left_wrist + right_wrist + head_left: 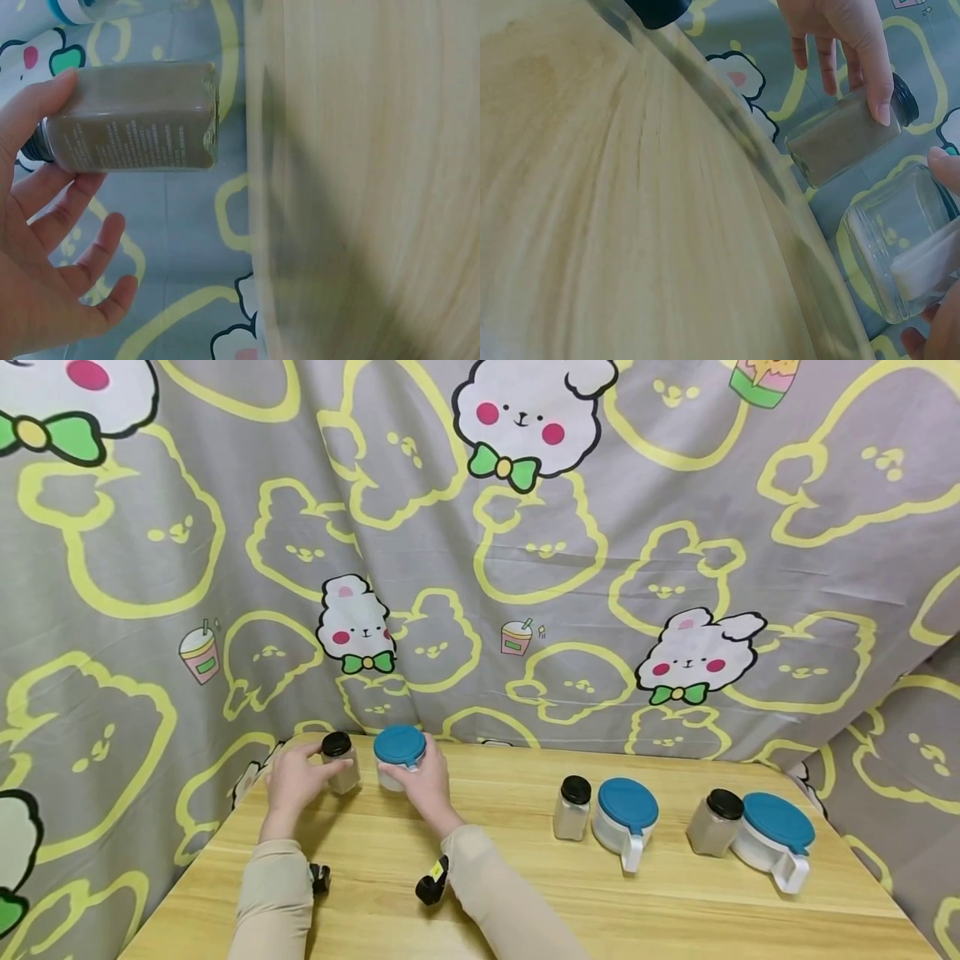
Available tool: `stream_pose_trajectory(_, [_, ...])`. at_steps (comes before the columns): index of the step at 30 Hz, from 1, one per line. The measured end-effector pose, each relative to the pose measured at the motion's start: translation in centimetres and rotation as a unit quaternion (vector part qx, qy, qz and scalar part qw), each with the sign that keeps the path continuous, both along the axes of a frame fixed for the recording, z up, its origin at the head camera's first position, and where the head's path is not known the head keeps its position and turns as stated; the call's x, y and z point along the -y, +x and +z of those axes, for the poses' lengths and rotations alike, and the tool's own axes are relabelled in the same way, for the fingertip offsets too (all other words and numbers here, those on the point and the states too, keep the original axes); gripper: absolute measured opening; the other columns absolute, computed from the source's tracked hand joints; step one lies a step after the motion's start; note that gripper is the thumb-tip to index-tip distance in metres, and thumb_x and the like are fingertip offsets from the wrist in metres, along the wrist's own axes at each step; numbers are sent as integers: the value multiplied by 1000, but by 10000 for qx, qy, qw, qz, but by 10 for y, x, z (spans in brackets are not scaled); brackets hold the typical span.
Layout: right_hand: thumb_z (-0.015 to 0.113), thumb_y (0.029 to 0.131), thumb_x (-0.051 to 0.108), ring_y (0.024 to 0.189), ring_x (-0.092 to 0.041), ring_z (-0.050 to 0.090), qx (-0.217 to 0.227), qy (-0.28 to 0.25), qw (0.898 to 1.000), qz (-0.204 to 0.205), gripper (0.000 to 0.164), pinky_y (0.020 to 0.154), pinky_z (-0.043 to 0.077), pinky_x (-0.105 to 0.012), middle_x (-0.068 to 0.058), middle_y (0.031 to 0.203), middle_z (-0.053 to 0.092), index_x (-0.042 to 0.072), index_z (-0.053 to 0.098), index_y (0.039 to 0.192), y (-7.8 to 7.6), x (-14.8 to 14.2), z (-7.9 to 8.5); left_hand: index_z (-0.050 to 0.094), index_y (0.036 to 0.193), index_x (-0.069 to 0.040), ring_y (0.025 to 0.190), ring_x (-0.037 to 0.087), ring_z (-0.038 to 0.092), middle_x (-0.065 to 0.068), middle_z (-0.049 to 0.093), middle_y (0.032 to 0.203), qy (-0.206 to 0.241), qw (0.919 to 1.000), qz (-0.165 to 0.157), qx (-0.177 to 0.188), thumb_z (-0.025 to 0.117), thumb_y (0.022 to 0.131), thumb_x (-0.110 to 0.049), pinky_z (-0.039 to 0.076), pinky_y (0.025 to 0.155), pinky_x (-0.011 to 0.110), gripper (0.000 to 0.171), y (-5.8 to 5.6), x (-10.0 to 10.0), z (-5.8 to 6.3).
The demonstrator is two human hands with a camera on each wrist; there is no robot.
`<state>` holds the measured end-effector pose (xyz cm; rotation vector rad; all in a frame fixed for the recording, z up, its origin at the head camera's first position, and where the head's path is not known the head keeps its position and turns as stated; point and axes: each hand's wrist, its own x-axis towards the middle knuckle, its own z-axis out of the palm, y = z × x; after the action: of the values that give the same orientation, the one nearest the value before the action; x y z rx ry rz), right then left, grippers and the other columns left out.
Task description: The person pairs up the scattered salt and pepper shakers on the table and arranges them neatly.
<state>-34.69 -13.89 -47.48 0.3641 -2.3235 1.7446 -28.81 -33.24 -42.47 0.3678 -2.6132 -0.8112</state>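
Observation:
My left hand (295,783) pinches a spice jar (135,120) of brownish powder near its black lid, thumb on one side and fingers on the other. In the left wrist view, a strip of curtain shows between the jar's base and the table. Beside it, my right hand (431,781) grips a clear glass seasoning pot with a blue lid (399,745). Its white handle (928,262) points towards me, and the right wrist view shows only part of the hand, at the frame's edge. Both containers are held upright over the back left of the table.
To the right on the wooden table (525,902) stand two pairs: a black-lidded jar (572,814) beside a blue-lidded pot (627,806), then another jar (712,827) beside another pot (776,827). A patterned curtain (570,693) hangs behind the back edge.

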Motion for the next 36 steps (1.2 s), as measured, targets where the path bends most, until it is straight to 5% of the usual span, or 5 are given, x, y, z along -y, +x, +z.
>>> stream_pose_trajectory(36, [88,68,41,120,-28,55,-12,-178,9987,-481,80,103,44,-50,-9,127,61,11,52,133,17,-31,2,58,133,-1,129,49,43,25,55,138,-246,9959,-869,70,74,78,-56,29,102,66,79,-5,-8,-1])
